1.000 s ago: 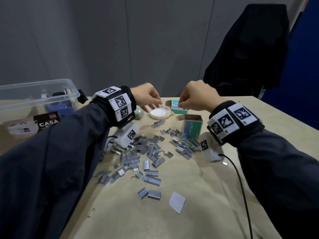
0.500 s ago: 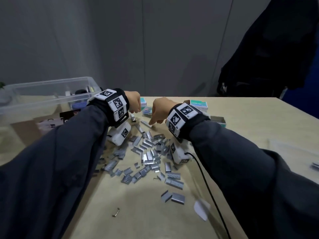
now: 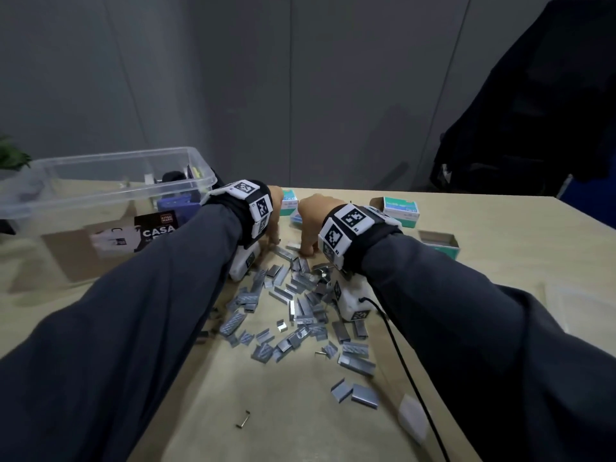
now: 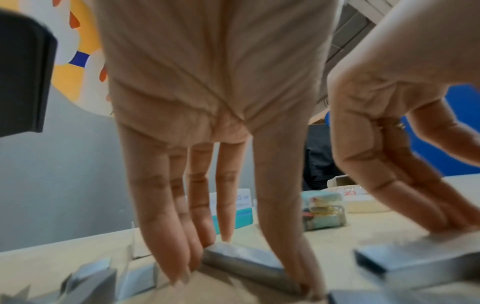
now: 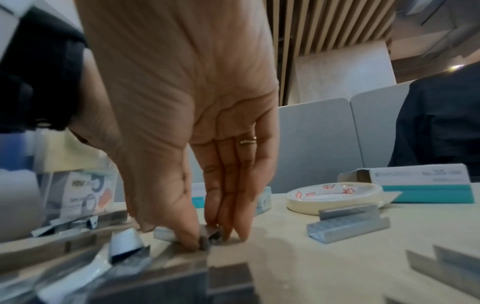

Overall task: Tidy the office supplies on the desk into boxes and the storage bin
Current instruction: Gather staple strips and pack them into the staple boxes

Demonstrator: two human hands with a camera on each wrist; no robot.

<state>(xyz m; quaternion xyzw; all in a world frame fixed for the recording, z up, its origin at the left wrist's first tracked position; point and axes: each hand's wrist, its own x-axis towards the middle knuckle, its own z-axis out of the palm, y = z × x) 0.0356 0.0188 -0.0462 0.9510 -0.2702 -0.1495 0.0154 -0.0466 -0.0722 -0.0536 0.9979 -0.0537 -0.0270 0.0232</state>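
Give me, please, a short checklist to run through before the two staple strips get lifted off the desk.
1. Left hand has its strip: ok. Its fingers and thumb pinch the ends of a long staple strip that lies on the desk.
2. Right hand has its strip: ok. It pinches a short strip at the desk surface.
3. Grip firmness: cannot tell; both wrist views are blurred.
4. An open box within reach: ok. The open staple box sits right of the right hand.
5. Room in that box: cannot tell.
6. Storage bin close by: ok, at the left.
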